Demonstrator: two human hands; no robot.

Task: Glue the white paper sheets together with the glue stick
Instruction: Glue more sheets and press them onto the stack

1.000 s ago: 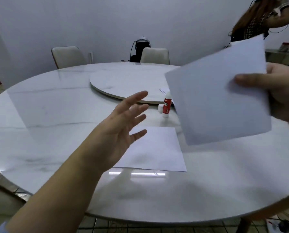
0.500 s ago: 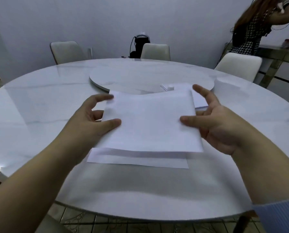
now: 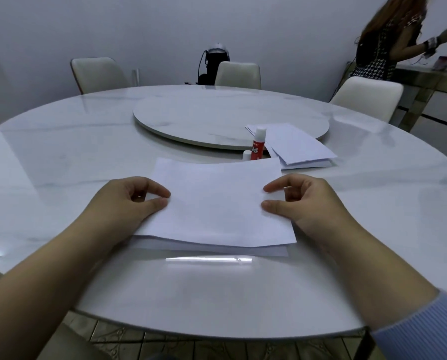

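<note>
A white paper sheet (image 3: pixel 217 203) lies almost flat over a second white sheet (image 3: pixel 212 250), whose near edge shows just below it on the table. My left hand (image 3: pixel 129 201) pinches the top sheet's left edge between thumb and fingers. My right hand (image 3: pixel 302 201) pinches its right edge the same way. Behind the sheets a red glue stick (image 3: pixel 258 148) stands upright with its white tip up, and its small white cap (image 3: pixel 246 155) sits beside it on the left.
A stack of white paper (image 3: pixel 297 146) lies to the right of the glue stick, partly on the round turntable (image 3: pixel 204 118) of the white marble table (image 3: pixel 61 165). Chairs stand around the far side. A person (image 3: pixel 388 40) stands at the back right by a counter.
My right hand brought the raised sheet down from the right, my left hand took its other edge, and both lowered it onto the sheet on the table.
</note>
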